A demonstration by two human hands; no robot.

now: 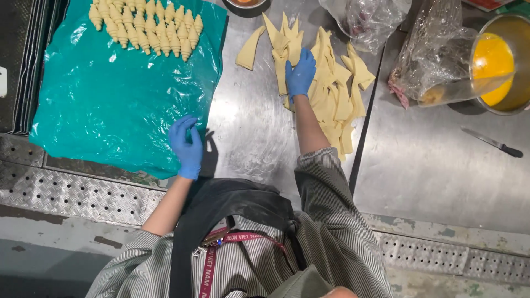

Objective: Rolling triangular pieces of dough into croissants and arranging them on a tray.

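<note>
Our right hand in a blue glove presses loosely spread fingers onto the dough triangles heaped on the steel table — our left hand, fingers relaxed and holding nothing, rests on the teal plastic sheet below the rolled croissants.

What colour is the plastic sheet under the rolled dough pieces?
Teal green; the plastic sheet shows clearly in the head view.

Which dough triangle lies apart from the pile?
The single dough triangle left of the pile, alone on the steel table; the right hand rests on the pile.
</note>
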